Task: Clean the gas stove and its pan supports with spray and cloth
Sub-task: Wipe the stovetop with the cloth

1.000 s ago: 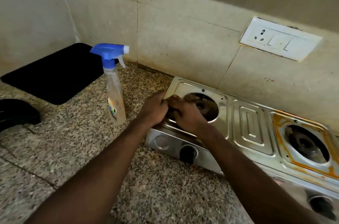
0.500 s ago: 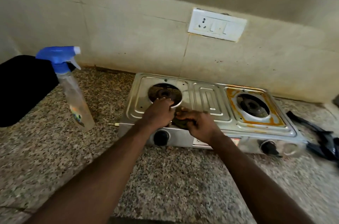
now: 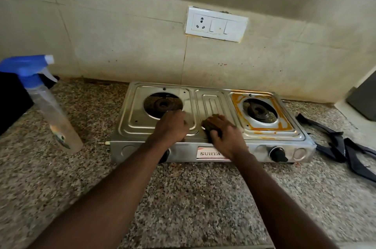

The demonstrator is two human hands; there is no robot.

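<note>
Head view, looking forward and down, close over stove (image 3: 211,104)

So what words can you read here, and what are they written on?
"SURYA": on the white label on the front of the gas stove.
Picture label on the spray bottle: too blurred to read.
Wall socket plate: no words on it.

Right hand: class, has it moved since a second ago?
Yes: the right hand slid rightward, from the left burner to the stove's centre panel.
</note>
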